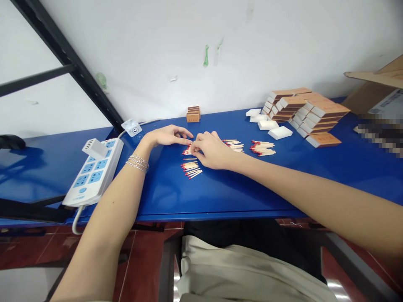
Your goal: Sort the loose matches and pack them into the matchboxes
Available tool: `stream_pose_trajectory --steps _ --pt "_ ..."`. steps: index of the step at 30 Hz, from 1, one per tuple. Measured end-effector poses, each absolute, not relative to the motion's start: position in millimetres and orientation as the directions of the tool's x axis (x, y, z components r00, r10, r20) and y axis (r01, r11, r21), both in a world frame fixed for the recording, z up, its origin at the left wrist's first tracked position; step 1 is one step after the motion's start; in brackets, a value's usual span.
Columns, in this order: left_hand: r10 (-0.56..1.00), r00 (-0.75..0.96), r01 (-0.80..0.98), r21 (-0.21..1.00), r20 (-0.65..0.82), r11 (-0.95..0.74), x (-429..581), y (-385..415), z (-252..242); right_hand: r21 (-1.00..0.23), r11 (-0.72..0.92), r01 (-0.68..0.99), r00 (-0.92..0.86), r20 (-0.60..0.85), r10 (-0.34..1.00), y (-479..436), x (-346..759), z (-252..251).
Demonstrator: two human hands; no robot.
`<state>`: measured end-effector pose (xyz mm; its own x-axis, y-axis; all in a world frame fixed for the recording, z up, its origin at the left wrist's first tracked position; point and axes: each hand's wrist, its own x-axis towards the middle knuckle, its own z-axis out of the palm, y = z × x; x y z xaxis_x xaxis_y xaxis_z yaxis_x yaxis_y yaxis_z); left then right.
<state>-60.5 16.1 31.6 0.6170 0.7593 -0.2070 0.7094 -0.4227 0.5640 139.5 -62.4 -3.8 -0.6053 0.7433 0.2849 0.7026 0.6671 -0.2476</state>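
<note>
My left hand [172, 136] reaches over the far side of the matches, its thumb and fingers stretched apart and the thumb tip beside the red heads. My right hand [215, 152] is closed, with thumb and fingertips pressed together over the same small pile of matches [186, 152]; what is between them is hidden. Just nearer to me lies a loose group of matches [192, 169] with red heads to the left. Beyond my right wrist are a partly hidden group of matches [233, 145] and a further heap [263, 148].
White inner trays [280, 133] lie at the right, before stacked matchboxes [325, 107]. A few upright matchboxes [193, 114] stand by the wall. At left are a power strip [94, 167] and black frame [75, 67]; a cardboard box [365, 94] is at far right.
</note>
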Motion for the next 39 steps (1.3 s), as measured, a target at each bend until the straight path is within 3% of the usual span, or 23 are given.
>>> stream_pose_trajectory --steps 6,12,16,29,39 --pt "0.767 0.604 0.721 0.559 -0.217 -0.41 -60 17 31 -0.244 0.652 0.717 -0.595 0.272 0.756 -65 139 -3" --pt "0.761 0.615 0.71 0.564 -0.205 -0.422 -60 17 31 -0.317 0.67 0.671 -0.609 0.28 0.742 -63 143 -4" --pt "0.761 0.615 0.714 0.554 -0.205 -0.428 -60 18 31 -0.263 0.649 0.714 -0.56 0.341 0.755 -58 144 -5" --pt "0.781 0.593 0.729 0.543 -0.197 -0.416 -59 17 31 -0.236 0.645 0.727 -0.578 0.297 0.76 -58 140 -10" --pt "0.773 0.603 0.718 0.555 -0.197 -0.419 -61 18 30 -0.314 0.643 0.698 -0.578 0.281 0.766 -59 150 -4"
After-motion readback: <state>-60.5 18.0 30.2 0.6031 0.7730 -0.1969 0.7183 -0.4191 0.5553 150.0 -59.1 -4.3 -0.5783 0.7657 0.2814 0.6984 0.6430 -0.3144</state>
